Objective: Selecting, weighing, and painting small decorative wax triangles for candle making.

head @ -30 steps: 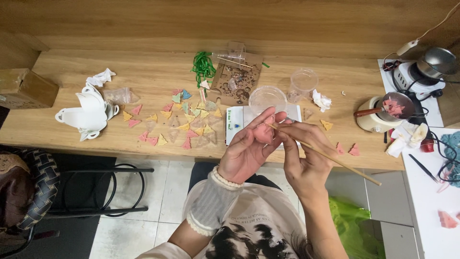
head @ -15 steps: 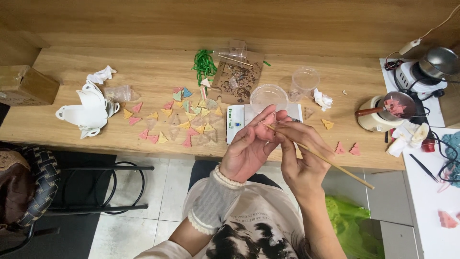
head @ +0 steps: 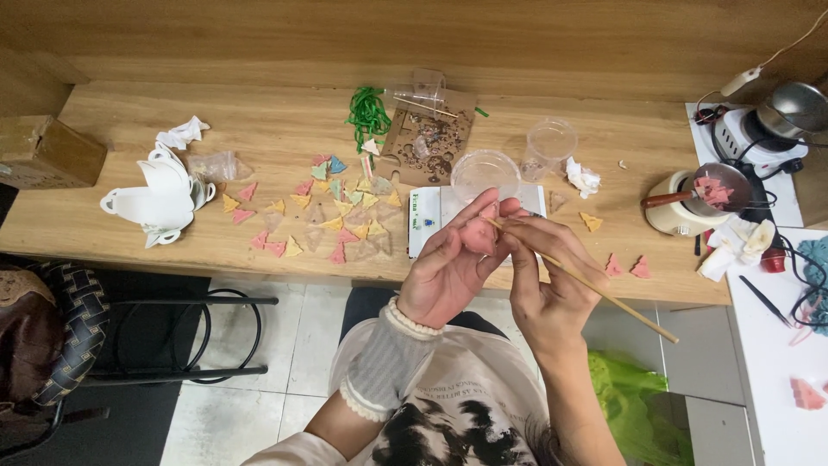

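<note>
My left hand (head: 453,267) is raised in front of the table edge and pinches a small pink piece (head: 477,236) between thumb and fingers. My right hand (head: 548,285) is right beside it and holds a thin wooden stick (head: 595,293) whose tip touches the pink piece; the stick slants down to the right. On the wooden table (head: 276,142) behind my hands lie several small coloured triangles (head: 332,211) in pink, yellow and blue. A clear round lid (head: 485,174) rests on a white packet (head: 427,220).
A white moulded tray (head: 159,200) and a brown box (head: 47,154) stand at the left. Green string (head: 368,110), a brown card (head: 431,138) and a clear cup (head: 548,145) lie at the back. A small pot with pink wax (head: 703,197) stands at the right.
The hands have stayed together almost in place; the stick's tip works at the pink piece and its angle has shifted slightly.
</note>
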